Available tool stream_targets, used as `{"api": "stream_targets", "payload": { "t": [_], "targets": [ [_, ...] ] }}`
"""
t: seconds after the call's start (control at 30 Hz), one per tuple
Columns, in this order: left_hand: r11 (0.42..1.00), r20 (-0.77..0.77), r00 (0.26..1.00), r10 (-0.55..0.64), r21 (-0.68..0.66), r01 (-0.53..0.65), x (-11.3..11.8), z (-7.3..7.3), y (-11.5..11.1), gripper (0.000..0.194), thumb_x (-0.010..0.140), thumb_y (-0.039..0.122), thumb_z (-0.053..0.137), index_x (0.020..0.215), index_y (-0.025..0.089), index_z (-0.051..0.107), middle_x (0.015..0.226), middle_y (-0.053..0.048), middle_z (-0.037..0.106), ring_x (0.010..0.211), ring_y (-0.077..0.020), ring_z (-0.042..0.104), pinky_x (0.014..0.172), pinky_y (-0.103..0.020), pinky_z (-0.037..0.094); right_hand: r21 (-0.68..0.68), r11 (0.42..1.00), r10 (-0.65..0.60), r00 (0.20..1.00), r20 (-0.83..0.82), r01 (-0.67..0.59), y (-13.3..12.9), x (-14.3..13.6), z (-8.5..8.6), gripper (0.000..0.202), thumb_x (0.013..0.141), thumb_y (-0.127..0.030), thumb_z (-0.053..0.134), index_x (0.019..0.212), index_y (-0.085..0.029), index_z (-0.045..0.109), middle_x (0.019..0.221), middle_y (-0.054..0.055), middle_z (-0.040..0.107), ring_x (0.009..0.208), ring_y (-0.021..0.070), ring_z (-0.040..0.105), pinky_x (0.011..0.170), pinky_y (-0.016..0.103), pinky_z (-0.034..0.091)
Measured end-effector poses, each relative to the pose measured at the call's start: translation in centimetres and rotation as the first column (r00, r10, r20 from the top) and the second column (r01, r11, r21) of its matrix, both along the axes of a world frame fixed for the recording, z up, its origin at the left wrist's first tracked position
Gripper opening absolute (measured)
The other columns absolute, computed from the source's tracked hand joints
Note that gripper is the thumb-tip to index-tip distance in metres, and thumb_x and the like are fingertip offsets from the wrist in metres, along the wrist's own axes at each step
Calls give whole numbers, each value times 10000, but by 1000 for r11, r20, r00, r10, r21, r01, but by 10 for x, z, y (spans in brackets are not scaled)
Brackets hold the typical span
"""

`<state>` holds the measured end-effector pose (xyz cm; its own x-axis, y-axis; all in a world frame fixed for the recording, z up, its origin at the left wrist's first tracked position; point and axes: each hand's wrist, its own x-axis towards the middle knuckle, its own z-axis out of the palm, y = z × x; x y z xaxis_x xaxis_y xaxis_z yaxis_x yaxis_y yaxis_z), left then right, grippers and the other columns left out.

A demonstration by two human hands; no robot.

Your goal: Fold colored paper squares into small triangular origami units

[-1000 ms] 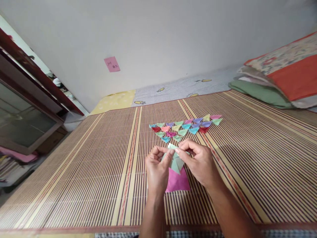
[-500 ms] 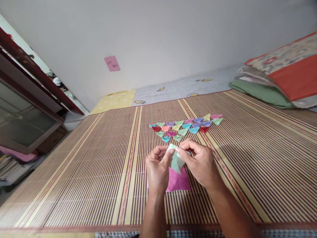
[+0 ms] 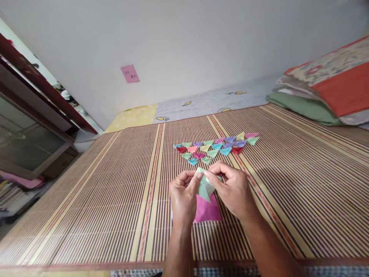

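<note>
Between my two hands is a pale green sheet of folded paper [image 3: 205, 189], its lower corner pointing down towards me. My left hand [image 3: 184, 194] pinches its left edge, thumb on top. From the other side my right hand [image 3: 232, 188] grips the upper right part between thumb and fingers. Both thumb tips almost meet on the paper. Beneath it, flat on the striped mat, lies a magenta square of paper [image 3: 208, 211], partly covered by the green piece and my left hand. Beyond my hands, several small folded paper pieces [image 3: 212, 153] in many colours lie in rows.
The striped bamboo mat [image 3: 115, 200] covers the bed. Stacked fabric and a green cushion [image 3: 305, 109] sit at the far right. A pink note [image 3: 130, 73] is stuck on the wall [image 3: 184, 46]. A glass-fronted cabinet [image 3: 25, 134] stands at the left.
Almost nothing differs. Both hands keep their pinch on the green paper in the same place, and the view has shifted very slightly.
</note>
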<state>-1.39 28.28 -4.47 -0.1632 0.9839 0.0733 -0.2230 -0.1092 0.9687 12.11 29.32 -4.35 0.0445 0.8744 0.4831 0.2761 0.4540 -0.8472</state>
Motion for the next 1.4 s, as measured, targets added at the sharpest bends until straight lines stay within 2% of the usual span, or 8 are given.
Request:
{"api": "stream_targets", "payload": {
  "t": [0.6, 0.73, 0.83, 0.97, 1.07, 1.23, 1.3, 1.4],
  "targets": [
    [1000, 24, 1000, 10, -3, -9, 0, -1, -1, 243, 784, 387, 858, 785, 156, 780, 673, -22, 711, 579, -122, 598, 547, -223, 481, -31, 999, -14, 1000, -3, 14, 1, -3, -2, 250, 930, -275, 653, 703, -209, 573, 694, -5, 607, 615, 147, 559, 594, 286, 441],
    [999, 124, 991, 39, -27, -36, 1, -2, 1, 257, 742, 384, 881, 743, 154, 768, 656, -14, 695, 580, -116, 582, 567, -223, 474, -101, 995, -30, 991, -132, 17, 2, -7, -4, 150, 876, -306, 726, 835, -216, 612, 748, 3, 657, 656, 166, 621, 608, 276, 487],
    [996, 211, 974, 78, -46, -70, 3, -3, 2, 269, 707, 382, 901, 724, 156, 756, 658, -9, 691, 576, -116, 583, 566, -227, 476, -209, 976, 5, 969, -247, -59, 3, -7, -7, 192, 841, -349, 762, 915, -211, 651, 779, 18, 688, 667, 182, 641, 584, 272, 499],
    [993, 257, 960, 111, -56, -100, 5, -2, 2, 287, 692, 390, 913, 729, 158, 748, 661, -1, 679, 567, -114, 586, 558, -227, 474, -328, 922, 88, 935, -344, -207, 3, -7, -10, 231, 832, -406, 772, 838, -196, 675, 682, -1, 651, 605, 167, 588, 542, 257, 465],
    [992, 271, 955, 120, -71, -105, 6, -1, 2, 311, 674, 399, 923, 713, 155, 735, 653, -2, 675, 556, -118, 587, 545, -230, 473, -332, 921, 82, 936, -342, -202, 3, -6, -9, 239, 840, -415, 768, 813, -192, 686, 645, -15, 620, 578, 154, 550, 520, 248, 429],
    [990, 303, 944, 127, -98, -102, 3, -4, 4, 345, 630, 390, 948, 689, 148, 709, 633, -3, 674, 563, -114, 586, 566, -223, 470, -291, 942, 96, 966, -242, -166, 5, 2, -7, 300, 933, -449, 666, 790, -187, 695, 655, -3, 618, 595, 155, 543, 533, 253, 415],
    [992, 296, 948, 115, -92, -92, 2, -5, 5, 339, 635, 384, 946, 685, 146, 710, 630, -2, 673, 562, -110, 581, 565, -220, 464, -280, 939, 130, 959, -253, -201, 6, 5, -7, 294, 940, -446, 659, 803, -189, 695, 677, -3, 622, 615, 155, 552, 551, 254, 424],
    [994, 297, 951, 91, -89, -67, 3, -4, 4, 326, 633, 375, 944, 675, 151, 709, 618, 6, 665, 545, -109, 572, 550, -223, 454, -298, 899, 220, 920, -325, -320, 6, 5, -9, 242, 867, -420, 755, 830, -189, 689, 694, -14, 620, 619, 149, 551, 558, 248, 426]
  ]
}}
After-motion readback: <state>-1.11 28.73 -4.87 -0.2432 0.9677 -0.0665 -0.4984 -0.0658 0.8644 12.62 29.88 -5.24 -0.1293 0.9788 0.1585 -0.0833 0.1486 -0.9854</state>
